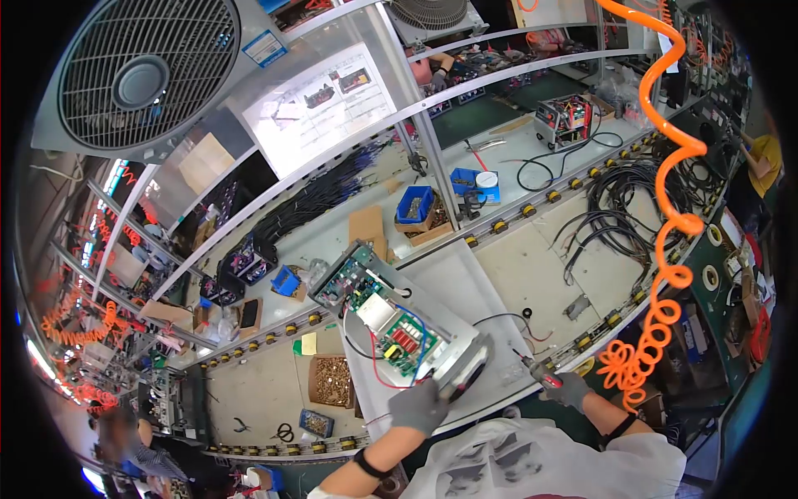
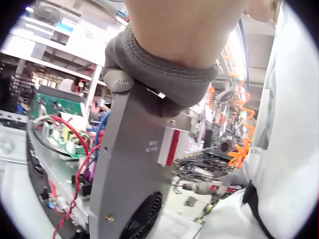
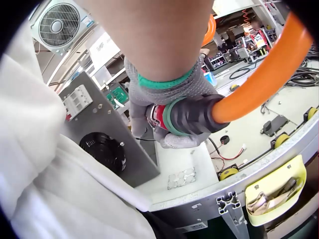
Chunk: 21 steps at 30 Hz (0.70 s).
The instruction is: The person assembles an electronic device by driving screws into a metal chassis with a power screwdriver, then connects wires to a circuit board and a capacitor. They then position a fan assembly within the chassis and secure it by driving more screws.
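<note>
A metal chassis with exposed circuit boards [image 1: 405,339] lies on a white surface in front of the person. The gloved left hand [image 1: 418,407] grips the edge of its grey end panel [image 2: 132,154]; in the left wrist view the hand [image 2: 154,74] is over the panel's top edge. Off to the right of the chassis, the gloved right hand [image 1: 570,392] holds a red and black power tool [image 1: 546,376], its tip toward the chassis. In the right wrist view the hand [image 3: 169,112] is curled round the tool [image 3: 187,115], whose orange air hose [image 3: 269,74] leads away. A round black fan grille [image 3: 103,151] shows on the panel.
A coiled orange hose [image 1: 665,241] hangs at the right. Black cables [image 1: 623,200] lie on the bench beyond. At the left are a box of small parts [image 1: 331,381], scissors [image 1: 285,432] and pliers [image 1: 241,425]. A yellow bin [image 3: 276,191] hangs off the bench edge.
</note>
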### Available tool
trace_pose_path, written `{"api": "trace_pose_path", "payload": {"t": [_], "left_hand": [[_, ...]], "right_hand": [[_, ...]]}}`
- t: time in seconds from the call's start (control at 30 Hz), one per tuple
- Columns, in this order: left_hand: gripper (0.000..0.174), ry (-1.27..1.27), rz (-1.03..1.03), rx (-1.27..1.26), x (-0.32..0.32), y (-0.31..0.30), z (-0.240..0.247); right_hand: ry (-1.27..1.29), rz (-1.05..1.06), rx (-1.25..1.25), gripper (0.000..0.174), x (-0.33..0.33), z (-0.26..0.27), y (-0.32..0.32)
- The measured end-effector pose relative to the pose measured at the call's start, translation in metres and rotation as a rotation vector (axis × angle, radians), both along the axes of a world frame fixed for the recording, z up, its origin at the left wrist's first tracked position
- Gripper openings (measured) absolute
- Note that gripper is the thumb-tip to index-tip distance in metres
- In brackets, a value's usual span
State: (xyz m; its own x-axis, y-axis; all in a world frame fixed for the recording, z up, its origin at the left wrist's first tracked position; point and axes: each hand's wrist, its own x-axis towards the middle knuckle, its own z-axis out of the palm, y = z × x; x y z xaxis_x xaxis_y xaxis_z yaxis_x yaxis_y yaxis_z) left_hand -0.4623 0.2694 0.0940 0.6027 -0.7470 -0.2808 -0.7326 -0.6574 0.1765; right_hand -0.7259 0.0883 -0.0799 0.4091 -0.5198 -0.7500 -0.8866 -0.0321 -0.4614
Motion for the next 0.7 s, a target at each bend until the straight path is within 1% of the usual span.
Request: {"api": "trace_pose_path", "payload": {"t": [0.03, 0.1, 0.13, 0.17, 0.2, 0.23, 0.27, 0.3, 0.33, 0.37, 0.43, 0.47, 0.5, 0.53, 0.57, 0.6, 0.63, 0.67, 0.7], "left_hand": [[0.055, 0.007, -0.006, -0.007, -0.007, -0.014, -0.006], [0.055, 0.052, -0.001, -0.084, -0.017, -0.046, -0.015], [0.052, 0.062, 0.017, -0.142, -0.023, -0.062, -0.013], [0.049, 0.017, -0.013, -0.239, -0.025, -0.075, -0.023], [0.046, 0.049, -0.041, -0.288, -0.024, -0.088, -0.023], [0.042, 0.098, -0.105, -0.189, -0.023, -0.097, -0.008], [0.042, 0.070, -0.112, -0.207, -0.024, -0.101, 0.000], [0.043, 0.043, -0.118, -0.221, -0.026, -0.102, 0.008], [0.039, 0.014, -0.144, -0.414, -0.029, -0.096, 0.024], [0.036, -0.019, -0.165, -0.606, -0.031, -0.086, 0.047], [0.027, -0.034, -0.246, -0.989, -0.035, -0.065, 0.103], [0.026, 0.076, -0.272, -1.088, -0.036, -0.051, 0.130], [0.028, 0.191, -0.299, -1.160, -0.040, -0.035, 0.156], [0.024, 0.144, -0.283, -1.119, -0.043, -0.022, 0.156], [0.025, 0.328, -0.323, -1.070, -0.046, -0.003, 0.209], [0.025, 0.332, -0.270, -1.069, -0.041, 0.012, 0.216], [0.026, 0.327, -0.233, -1.058, -0.043, 0.017, 0.220], [0.027, 0.321, -0.199, -1.047, -0.044, 0.021, 0.225], [0.028, 0.316, -0.174, -1.036, -0.046, 0.023, 0.229]], "right_hand": [[-0.011, 0.000, -0.046, 0.051, -0.011, -0.010, 0.004], [0.007, -0.012, -0.066, 0.050, -0.026, -0.008, 0.011], [0.027, -0.032, -0.087, 0.050, -0.032, -0.005, 0.015], [0.029, -0.019, -0.086, 0.050, -0.037, 0.000, 0.020], [-0.006, -0.078, -0.051, 0.049, -0.042, 0.005, 0.025], [-0.037, -0.135, -0.017, 0.047, -0.046, 0.008, 0.028], [-0.028, -0.118, -0.020, 0.047, -0.048, 0.010, 0.031], [-0.078, -0.184, 0.007, 0.041, -0.049, 0.011, 0.035], [-0.124, -0.248, 0.036, 0.036, -0.053, 0.011, 0.040], [-0.113, -0.212, 0.054, 0.036, -0.056, 0.002, 0.041], [-0.116, -0.192, 0.075, 0.037, -0.058, 0.000, 0.045], [-0.134, -0.191, 0.094, 0.038, -0.058, 0.000, 0.049], [-0.146, -0.189, 0.077, 0.048, -0.059, -0.002, 0.051], [-0.115, -0.154, 0.092, 0.048, -0.111, -0.077, 0.042], [-0.232, -0.169, 0.126, 0.052, -0.119, -0.129, 0.034], [-0.349, -0.182, 0.160, 0.056, -0.107, -0.172, 0.037], [-0.320, -0.146, 0.174, 0.056, -0.073, -0.072, 0.044], [-0.236, 0.112, -0.063, 0.060, -0.050, -0.009, 0.051], [-0.166, 0.164, -0.041, 0.060, -0.042, 0.001, 0.050]]}}
